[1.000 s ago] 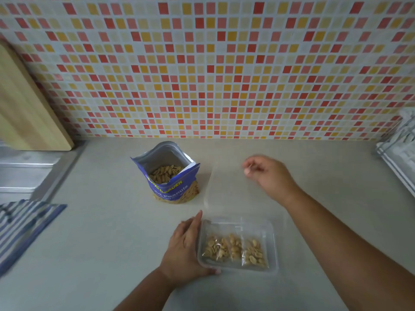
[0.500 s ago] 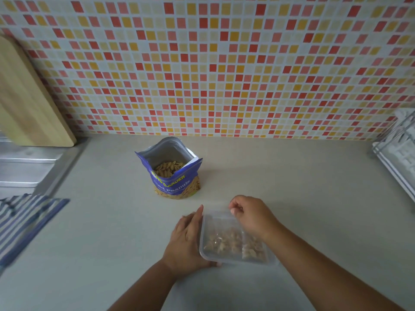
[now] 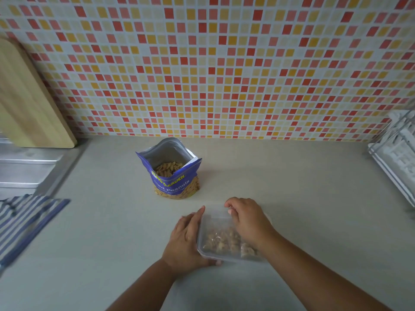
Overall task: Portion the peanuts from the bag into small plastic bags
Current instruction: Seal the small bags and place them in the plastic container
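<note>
A blue peanut bag (image 3: 170, 176) stands open on the counter near the wall, with peanuts showing inside. In front of it sits a clear plastic container (image 3: 215, 243) holding small bags of peanuts. My left hand (image 3: 184, 239) holds the container's left side, fingers along the wall and thumb curled round the near corner. My right hand (image 3: 247, 218) rests on top with its fingers curled, pinching a clear lid (image 3: 215, 217) at the container's far edge. My right wrist hides the container's right part.
A wooden cutting board (image 3: 29, 97) leans on the tiled wall at the left, above a steel sink surround (image 3: 24, 169). A blue striped cloth (image 3: 24, 221) lies at the left counter edge. A white dish rack (image 3: 397, 153) stands at the right.
My right hand came back from the counter behind the container, bringing the clear lid, and now sits on top of the container. My left hand stayed on the container's side.
</note>
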Demonstrator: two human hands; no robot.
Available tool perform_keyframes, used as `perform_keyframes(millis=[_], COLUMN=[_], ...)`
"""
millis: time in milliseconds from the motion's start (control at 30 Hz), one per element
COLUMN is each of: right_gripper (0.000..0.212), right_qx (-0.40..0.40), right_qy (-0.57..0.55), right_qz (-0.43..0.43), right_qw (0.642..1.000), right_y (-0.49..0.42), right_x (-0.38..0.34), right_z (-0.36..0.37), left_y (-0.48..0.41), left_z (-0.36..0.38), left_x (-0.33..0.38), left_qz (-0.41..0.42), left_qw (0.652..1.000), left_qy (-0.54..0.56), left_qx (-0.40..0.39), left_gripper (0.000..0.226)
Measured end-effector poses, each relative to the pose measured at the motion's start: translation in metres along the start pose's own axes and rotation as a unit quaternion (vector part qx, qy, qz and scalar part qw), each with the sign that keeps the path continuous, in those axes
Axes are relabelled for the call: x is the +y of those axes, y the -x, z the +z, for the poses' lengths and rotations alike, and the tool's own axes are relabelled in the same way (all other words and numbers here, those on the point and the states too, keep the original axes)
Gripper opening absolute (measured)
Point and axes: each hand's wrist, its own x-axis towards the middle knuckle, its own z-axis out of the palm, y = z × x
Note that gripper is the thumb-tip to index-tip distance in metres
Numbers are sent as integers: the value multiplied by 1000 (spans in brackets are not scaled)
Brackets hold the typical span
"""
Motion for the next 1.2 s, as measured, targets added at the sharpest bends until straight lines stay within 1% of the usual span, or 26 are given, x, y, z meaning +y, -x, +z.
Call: perform_keyframes(millis=[67,100,167,233,300,333,367,433,467,533,567,667,867,967,1067,1200], right_gripper=[28,30,36,38,41,45,52,69,73,73,71,70,72,72,75,75], right_qx=[16,39,103,145,162,157,139,83,64,35,27,24,50,53,40,27], right_qy=[10,14,18,28,48,67,91,133,143,154,158,154,135,128,128,115], right_qz=[-19,-32,-44,-27,4,24,47,96,111,129,133,132,92,77,90,86], right_qw=[1000,999,994,989,986,985,985,983,981,979,978,979,985,987,987,989], right_y=[2,3,7,16,28,34,41,53,59,66,67,61,22,-4,-20,-28], right_x=[-3,-4,-6,-5,-2,-1,0,0,0,1,2,8,27,36,38,38], right_z=[0,-2,-7,-13,-15,-12,-9,0,5,13,16,16,12,10,5,3], left_y=[1,3,9,17,21,19,15,6,3,0,-1,-8,-44,-67,-82,-90], left_z=[-3,-7,-19,-30,-37,-37,-34,-24,-17,-3,1,9,7,3,0,-2], left_x=[0,-1,-2,-4,4,12,21,40,47,49,48,47,51,49,49,47], left_qz=[14,17,14,1,-7,1,15,48,49,43,33,16,0,-12,-21,-32], left_qw=[1000,999,997,990,980,979,983,996,999,994,992,989,980,978,974,970], left_qy=[4,18,62,131,198,205,184,76,13,-103,-123,-150,-194,-206,-226,-242], left_qx=[-15,-29,-50,-50,-29,-17,-8,-9,-10,9,-2,3,38,26,13,-9], left_gripper=[138,134,118,107,103,96,88,71,66,68,68,61,72,71,64,70])
